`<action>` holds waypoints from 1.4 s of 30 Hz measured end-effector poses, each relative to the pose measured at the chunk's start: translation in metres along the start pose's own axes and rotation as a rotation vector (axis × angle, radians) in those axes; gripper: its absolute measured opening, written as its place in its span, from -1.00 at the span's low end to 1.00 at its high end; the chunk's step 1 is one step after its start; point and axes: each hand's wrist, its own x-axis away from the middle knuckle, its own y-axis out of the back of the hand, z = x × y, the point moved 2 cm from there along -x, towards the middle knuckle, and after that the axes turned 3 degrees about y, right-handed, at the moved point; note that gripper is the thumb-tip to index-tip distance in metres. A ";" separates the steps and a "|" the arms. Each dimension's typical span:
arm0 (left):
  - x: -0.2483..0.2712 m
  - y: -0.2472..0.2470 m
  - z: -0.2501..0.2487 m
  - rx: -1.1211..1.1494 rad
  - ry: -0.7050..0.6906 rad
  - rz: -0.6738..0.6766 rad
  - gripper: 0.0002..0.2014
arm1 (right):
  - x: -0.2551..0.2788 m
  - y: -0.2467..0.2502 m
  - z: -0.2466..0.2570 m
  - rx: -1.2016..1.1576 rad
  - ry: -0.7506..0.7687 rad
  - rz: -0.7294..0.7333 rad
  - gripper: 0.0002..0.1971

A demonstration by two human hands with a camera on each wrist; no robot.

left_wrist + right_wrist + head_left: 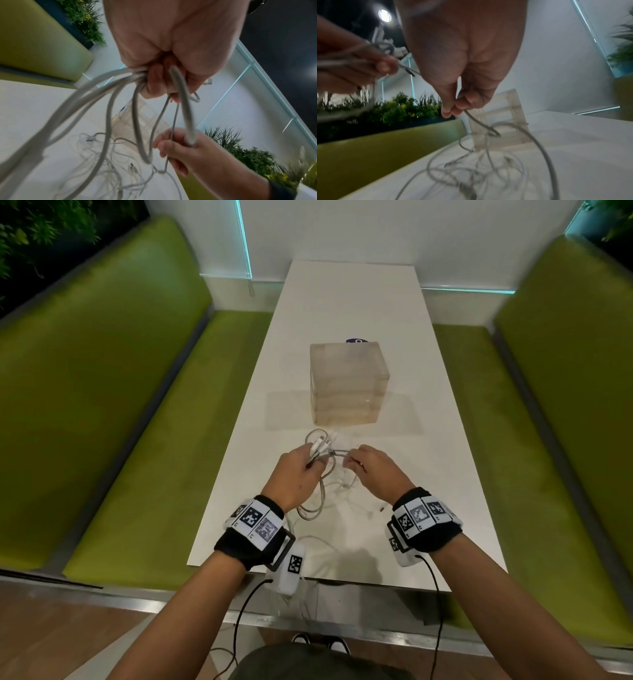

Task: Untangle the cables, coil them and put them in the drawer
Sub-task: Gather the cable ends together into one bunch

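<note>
Grey cable (109,105) gathered in several loops inside left hand (297,470), grip curled fully round bundle; free run pinched between thumb and fingertips of right hand (371,470), raised above desk (428,440). Remaining thin white cables (342,494) tangled on desk beneath both hands. Best done by feeding slack loop by loop, keeping pull gentle so knots below stay loose. Translucent drawer unit (347,385) just beyond tangle, drawers apparently closed, hence no free grip to open 1. Green benches (137,405) on both sides.
</note>
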 end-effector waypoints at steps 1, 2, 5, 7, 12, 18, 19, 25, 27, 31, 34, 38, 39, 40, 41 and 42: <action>0.001 0.003 0.000 0.046 0.008 -0.030 -0.79 | 0.000 -0.003 -0.006 0.014 -0.021 0.018 -0.80; 0.001 0.007 0.001 0.097 0.019 -0.071 -0.80 | 0.001 -0.006 -0.014 0.022 -0.046 0.036 -0.81; 0.002 0.024 0.004 0.209 0.051 -0.135 -0.77 | 0.006 -0.006 -0.032 0.024 -0.102 0.020 -0.82; 0.003 0.032 0.009 0.260 0.056 -0.150 -0.75 | 0.006 -0.002 -0.041 0.008 -0.132 -0.019 -0.82; 0.014 0.045 0.008 0.491 0.071 -0.241 -0.78 | 0.005 0.006 -0.062 -0.067 -0.228 -0.068 -0.82; 0.008 0.043 0.015 0.440 0.078 -0.281 -0.77 | 0.012 0.016 -0.038 -0.166 -0.147 -0.089 -0.74; 0.006 0.033 0.015 0.383 0.080 -0.241 -0.76 | 0.011 0.015 -0.028 -0.190 -0.107 -0.089 -0.74; 0.001 -0.025 0.011 0.253 0.081 -0.023 -0.86 | 0.004 0.015 0.027 -0.237 0.001 -0.095 -0.85; 0.000 -0.035 0.009 0.227 0.087 0.017 -0.84 | 0.008 0.013 0.033 -0.212 0.015 -0.069 -0.86; 0.003 -0.039 0.003 0.241 0.121 0.119 -0.81 | 0.007 0.013 0.035 -0.152 0.080 -0.079 -0.86; 0.005 -0.037 -0.005 0.358 0.190 0.146 -0.74 | 0.006 0.012 0.032 -0.022 0.162 -0.106 -0.91; 0.004 -0.024 -0.010 0.350 0.176 0.035 -0.72 | -0.001 0.004 0.011 0.022 0.117 -0.130 -0.91; 0.004 -0.019 -0.009 0.361 0.181 0.000 -0.71 | -0.003 0.001 0.001 0.014 0.075 -0.130 -0.89; 0.004 -0.014 -0.006 0.371 0.188 -0.028 -0.72 | -0.005 0.000 -0.009 0.006 0.030 -0.122 -0.87; 0.005 -0.008 -0.005 0.380 0.189 -0.049 -0.74 | -0.005 -0.002 -0.019 -0.002 -0.003 -0.107 -0.87; 0.005 -0.002 -0.003 0.391 0.189 -0.067 -0.75 | -0.005 -0.003 -0.027 -0.003 -0.034 -0.086 -0.86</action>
